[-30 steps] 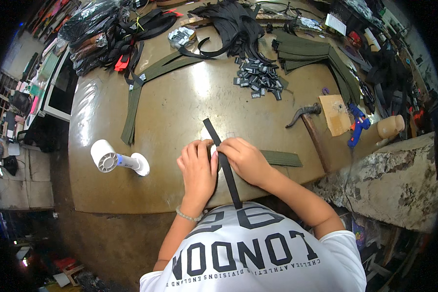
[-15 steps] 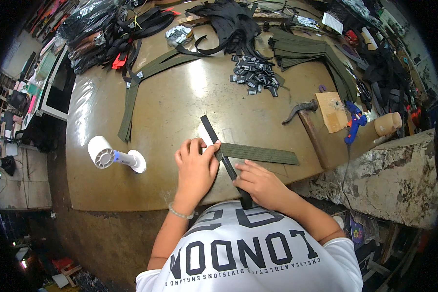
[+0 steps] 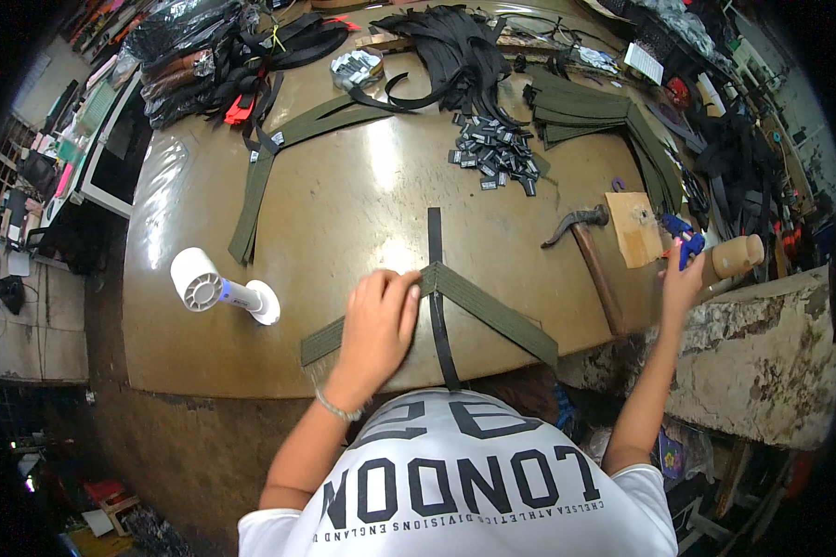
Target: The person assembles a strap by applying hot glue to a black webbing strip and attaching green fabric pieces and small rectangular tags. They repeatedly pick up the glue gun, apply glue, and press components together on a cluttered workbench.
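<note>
An olive-green webbing strap (image 3: 497, 314) lies folded into a peak near the table's front, one arm slanting left, the other right. A narrow black strap (image 3: 441, 339) runs through the fold, its upper end sticking out above and its lower end reaching my shirt. My left hand (image 3: 379, 316) is closed, fingers together, on the green strap just left of the peak, covering part of that arm. Out at the right edge of the table, my right hand (image 3: 681, 283) is wrapped round the handle of a blue glue gun (image 3: 689, 247).
A hammer (image 3: 596, 269) and a piece of cardboard (image 3: 633, 227) lie near the glue gun, beside a tape roll (image 3: 738, 256). A white handheld fan (image 3: 200, 278) sits at left. Farther back are small black labels (image 3: 492, 153), black straps (image 3: 450, 51) and stacked green straps (image 3: 585, 111).
My right hand has left the black strap and moved right to the glue gun. The green strap now shows a peaked fold, and the black strap stands nearly straight.
</note>
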Tool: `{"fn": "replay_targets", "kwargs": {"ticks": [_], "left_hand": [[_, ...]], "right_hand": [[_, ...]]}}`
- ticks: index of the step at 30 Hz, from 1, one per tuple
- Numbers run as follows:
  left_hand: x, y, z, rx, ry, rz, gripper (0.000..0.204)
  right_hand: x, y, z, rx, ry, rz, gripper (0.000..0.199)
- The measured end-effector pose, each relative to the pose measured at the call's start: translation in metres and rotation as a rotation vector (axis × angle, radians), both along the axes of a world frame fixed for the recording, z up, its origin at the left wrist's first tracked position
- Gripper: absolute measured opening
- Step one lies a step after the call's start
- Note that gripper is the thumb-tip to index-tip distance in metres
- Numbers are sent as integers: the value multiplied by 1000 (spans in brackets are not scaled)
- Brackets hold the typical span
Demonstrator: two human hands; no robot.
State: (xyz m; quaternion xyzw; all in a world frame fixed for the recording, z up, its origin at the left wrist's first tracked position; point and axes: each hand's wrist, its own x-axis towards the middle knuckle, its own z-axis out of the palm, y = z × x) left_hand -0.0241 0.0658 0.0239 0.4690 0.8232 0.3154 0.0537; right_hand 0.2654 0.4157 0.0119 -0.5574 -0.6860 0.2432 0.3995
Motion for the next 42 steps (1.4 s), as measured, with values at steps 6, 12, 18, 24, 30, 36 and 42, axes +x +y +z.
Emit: {"fn": "replay_targets", "kwargs": {"ticks": [6, 12, 18, 24, 30, 36, 42], "left_hand": [[24, -2, -20, 152, 31, 77, 32], [22, -4, -25, 169, 19, 61, 32], [22, -3, -26, 180, 0, 77, 30], [21, -4, -26, 175, 29, 78, 30], [21, -3, -27, 171, 28, 67, 30], [22, -4, -28, 182, 24, 83, 28], [21, -4, -28, 172, 18, 69, 27]], "right_hand": [[-94, -102, 58, -409, 80, 705, 41], [-152, -147, 60, -527, -160, 996, 41], [-171, -141, 59, -384, -309, 1015, 45], [-161, -151, 60, -271, -248, 1074, 41], [-141, -162, 63, -382, -394, 1081, 39], [-134, -172, 65, -374, -339, 1096, 39], [-125, -171, 67, -405, -421, 1149, 40]]}}
